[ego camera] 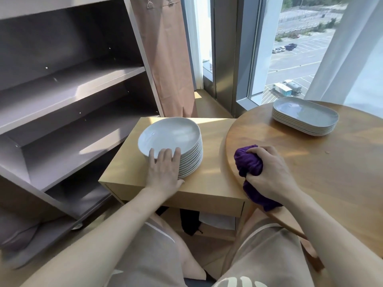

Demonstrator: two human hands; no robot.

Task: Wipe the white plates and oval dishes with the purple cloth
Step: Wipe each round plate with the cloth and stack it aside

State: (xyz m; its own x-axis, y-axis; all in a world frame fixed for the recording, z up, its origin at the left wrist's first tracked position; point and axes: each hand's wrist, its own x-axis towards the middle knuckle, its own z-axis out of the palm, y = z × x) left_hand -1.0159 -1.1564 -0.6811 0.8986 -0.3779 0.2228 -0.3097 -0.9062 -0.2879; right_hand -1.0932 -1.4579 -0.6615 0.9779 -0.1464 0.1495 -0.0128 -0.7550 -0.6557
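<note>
A stack of several white round plates [172, 135] stands on a low wooden side table [211, 179]. My left hand [165, 168] lies against the near side of the stack, fingertips on the top plate's rim, thumb low beside the bottom plates. My right hand [269, 175] is closed around the bunched purple cloth [248, 162], resting at the left edge of the round wooden table [310, 162]; the cloth's tail hangs over that edge. A stack of several white oval dishes [304, 114] sits at the far side of the round table.
An empty grey shelf unit [68, 96] stands to the left, with a pink curtain [165, 59] beside it. Large windows [294, 48] are behind the tables. My knees are below the tables' near edges. Dark items lie on the side table's lower shelf [207, 224].
</note>
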